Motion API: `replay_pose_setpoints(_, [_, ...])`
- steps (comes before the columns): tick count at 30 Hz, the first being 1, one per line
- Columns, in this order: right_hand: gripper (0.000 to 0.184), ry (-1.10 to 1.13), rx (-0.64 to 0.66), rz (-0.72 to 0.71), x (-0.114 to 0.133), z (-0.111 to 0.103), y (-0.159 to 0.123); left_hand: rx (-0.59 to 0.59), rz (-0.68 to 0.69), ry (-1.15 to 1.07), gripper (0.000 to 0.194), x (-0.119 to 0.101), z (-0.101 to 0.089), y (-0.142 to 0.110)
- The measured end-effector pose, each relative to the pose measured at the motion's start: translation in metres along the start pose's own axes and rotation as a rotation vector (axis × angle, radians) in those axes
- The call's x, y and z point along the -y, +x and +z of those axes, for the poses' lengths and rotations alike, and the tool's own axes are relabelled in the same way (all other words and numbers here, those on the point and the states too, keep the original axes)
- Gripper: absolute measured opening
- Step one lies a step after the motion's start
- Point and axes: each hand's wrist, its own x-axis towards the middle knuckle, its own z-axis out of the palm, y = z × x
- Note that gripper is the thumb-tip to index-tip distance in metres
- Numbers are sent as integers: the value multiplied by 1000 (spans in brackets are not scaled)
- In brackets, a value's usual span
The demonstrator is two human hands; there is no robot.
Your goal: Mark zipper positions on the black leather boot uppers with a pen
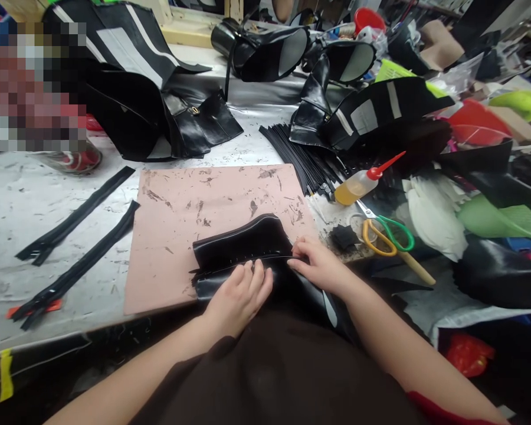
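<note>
I see a pink board [172, 236], a black leather piece [263, 236] across its five-o'clock side. The left hand [239, 298] rests bent fingers on it — whether they grip, I cannot tell. The right hand [321, 265] pinches its edge. Toward two-thirty, a red-tipped bottle [354, 188] holds amber liquid.

One red-tipped bottle [351, 190] contained amber liquid; scissors [370, 216], handles orange and green, lay just on the bottle's near side; green mesh [508, 218] and red plastic [478, 124] occupied its right.
</note>
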Motion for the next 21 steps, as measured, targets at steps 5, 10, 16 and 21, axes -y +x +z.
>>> replay_pose_setpoints(5, [17, -16, -4, 66, 3, -2, 3, 66, 29, 5, 44, 0, 1, 4])
replay_pose_setpoints(10, [14, -64, -78, 55, 3, 3, 1, 44, 42, 64, 37, -5, 2, 17])
replay_pose_setpoints(16, [13, -170, -257, 58, -3, 14, -7, 94, 155, 36, 32, -5, 0, 28])
replay_pose_setpoints(21, [18, -45, -381, 78, -8, 15, -13, 78, 140, -4, 26, -4, 1, 32])
